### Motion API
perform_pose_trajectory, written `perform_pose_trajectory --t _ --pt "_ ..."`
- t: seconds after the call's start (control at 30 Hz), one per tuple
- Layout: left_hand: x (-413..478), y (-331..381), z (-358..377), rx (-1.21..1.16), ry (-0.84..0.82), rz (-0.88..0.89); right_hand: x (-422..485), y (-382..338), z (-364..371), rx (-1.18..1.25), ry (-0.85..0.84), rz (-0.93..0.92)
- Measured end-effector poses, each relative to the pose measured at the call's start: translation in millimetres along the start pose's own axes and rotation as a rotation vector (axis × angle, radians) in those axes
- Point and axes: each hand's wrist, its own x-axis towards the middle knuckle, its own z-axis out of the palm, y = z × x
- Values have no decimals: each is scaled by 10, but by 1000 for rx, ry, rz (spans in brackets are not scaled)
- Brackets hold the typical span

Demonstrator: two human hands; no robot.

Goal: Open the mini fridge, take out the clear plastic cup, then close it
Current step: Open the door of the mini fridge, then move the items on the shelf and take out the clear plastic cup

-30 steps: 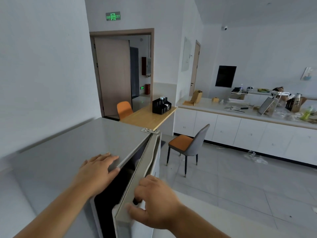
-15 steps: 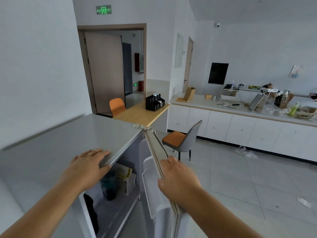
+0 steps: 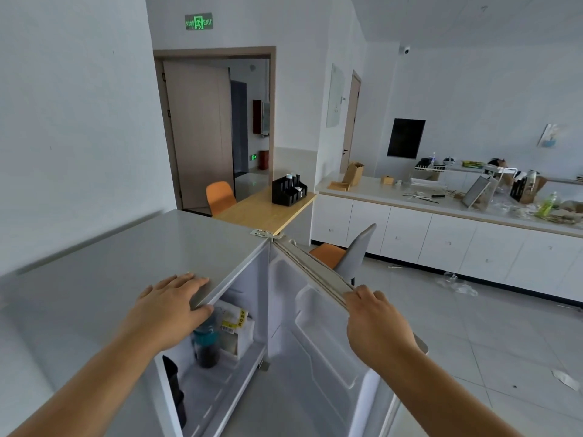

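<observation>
The grey mini fridge [image 3: 126, 263] stands below me with its door [image 3: 315, 326] swung wide to the right. My left hand [image 3: 170, 307] lies flat on the front edge of the fridge top, holding nothing. My right hand [image 3: 375, 326] grips the top edge of the door. On the shelf inside stands a cup with a teal lid and dark contents [image 3: 206, 342], partly behind my left hand. Beside it is a white box with a yellow label [image 3: 235, 326]. A dark object [image 3: 172, 373] sits at the lower left inside.
A grey and orange chair [image 3: 350, 253] stands just behind the open door. Past the fridge is a wooden table [image 3: 262, 212] with a black organiser [image 3: 288, 190]. White cabinets with a cluttered counter [image 3: 441, 209] run along the right wall. Tiled floor lies to the right.
My right hand has pulled the door from barely ajar to wide open, sliding along its top edge. The fridge's inside has come into sight. My left hand has stayed on the top.
</observation>
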Motion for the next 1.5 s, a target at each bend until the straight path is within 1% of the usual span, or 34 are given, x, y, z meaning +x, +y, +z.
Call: perform_pose_trajectory --t 0.17,0.33,0.43,0.6,0.77,1.17,1.27,1.33,1.4,1.5 --pt "4 23 -10 8 7 2 88 206 44 -31 37 48" --pt "4 16 -15 -4 8 -4 195 326 92 -118 41 106" --pt "8 26 -13 2 10 -8 305 420 93 -126 -1 142" --pt "1 36 -22 15 16 -3 488 723 78 -57 -105 158" --pt "2 44 -35 7 7 -10 558 909 84 -40 -146 125" --pt "-10 43 -23 1 36 -14 513 947 260 -120 -95 90" --pt "-28 65 -25 20 63 -8 468 946 293 -100 -50 65" --pt "-54 95 -51 33 105 4 412 902 314 -45 25 33" --pt "-103 142 -61 53 167 23 347 824 339 11 96 -36" --pt "-241 284 -4 88 216 76 282 614 370 114 102 -167"
